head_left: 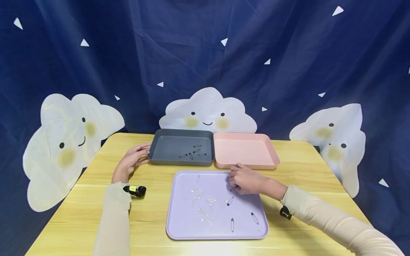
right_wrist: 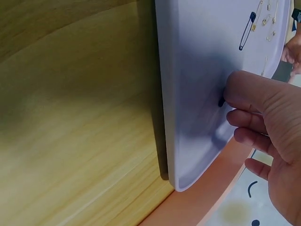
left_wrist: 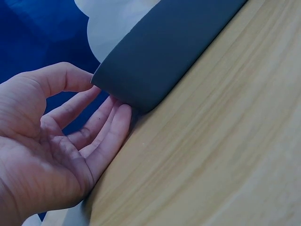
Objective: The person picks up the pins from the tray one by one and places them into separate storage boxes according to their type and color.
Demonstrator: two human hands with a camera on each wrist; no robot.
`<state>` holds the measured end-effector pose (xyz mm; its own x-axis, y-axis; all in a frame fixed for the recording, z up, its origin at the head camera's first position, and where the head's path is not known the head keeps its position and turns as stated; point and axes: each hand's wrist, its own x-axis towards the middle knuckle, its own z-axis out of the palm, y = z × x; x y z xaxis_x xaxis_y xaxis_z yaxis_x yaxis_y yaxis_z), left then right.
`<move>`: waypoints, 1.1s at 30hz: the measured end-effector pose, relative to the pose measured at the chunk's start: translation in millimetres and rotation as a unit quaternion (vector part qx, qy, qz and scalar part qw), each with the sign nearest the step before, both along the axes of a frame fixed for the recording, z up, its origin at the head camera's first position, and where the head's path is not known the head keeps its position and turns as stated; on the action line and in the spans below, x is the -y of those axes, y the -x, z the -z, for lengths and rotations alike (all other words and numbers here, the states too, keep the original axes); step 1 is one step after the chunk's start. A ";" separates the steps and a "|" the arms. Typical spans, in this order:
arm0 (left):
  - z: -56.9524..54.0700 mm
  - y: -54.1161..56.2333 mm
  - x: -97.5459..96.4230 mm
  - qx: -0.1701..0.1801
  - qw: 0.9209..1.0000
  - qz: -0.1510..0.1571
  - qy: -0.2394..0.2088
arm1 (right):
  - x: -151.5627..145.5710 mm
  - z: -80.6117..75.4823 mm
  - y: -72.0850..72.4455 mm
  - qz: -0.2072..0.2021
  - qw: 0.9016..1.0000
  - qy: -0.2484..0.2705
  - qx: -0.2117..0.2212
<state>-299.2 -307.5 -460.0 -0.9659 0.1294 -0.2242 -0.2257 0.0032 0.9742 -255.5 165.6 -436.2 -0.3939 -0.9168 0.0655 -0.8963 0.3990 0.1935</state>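
My right hand [head_left: 246, 180] is low over the upper right of the lilac tray [head_left: 179, 233], its thumb and fingers curled about a black safety pin [head_left: 233, 188]. In the right wrist view only the pin's dark end [right_wrist: 221, 101] shows beside the fingertip. My left hand [head_left: 130, 160] touches the left wall of the dark grey tray [head_left: 164, 151]; its fingers lie loosely extended against the corner in the left wrist view. More black safety pins [head_left: 232, 225] lie on the lilac tray's right side, with several gold safety pins [head_left: 206, 222] across its left and middle.
Several black safety pins [head_left: 196, 151] lie in the right part of the grey tray. A pink tray [head_left: 245, 145] stands against it on the right, behind the lilac one. All three are on a wooden table [head_left: 147, 220], with a dark blue cloud-patterned curtain [head_left: 192, 53] behind.
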 end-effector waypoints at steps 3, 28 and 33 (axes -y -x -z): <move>9.8 6.5 2.0 -0.002 1.000 -0.003 0.007 | -0.7 1.4 0.4 -0.003 1.000 0.005 -0.008; 12.5 11.7 4.7 -0.021 0.999 -0.004 0.028 | 2.4 -2.0 -0.8 -0.005 0.999 -0.017 -0.029; 15.2 11.7 4.8 -0.036 0.998 -0.005 0.052 | 2.4 -1.3 -1.6 -0.003 0.999 -0.020 -0.032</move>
<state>-311.0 -312.2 -475.2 -0.9809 0.0998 -0.1668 -0.1566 0.1027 0.9823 -253.9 163.2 -434.9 -0.3839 -0.9218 0.0538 -0.8842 0.3838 0.2661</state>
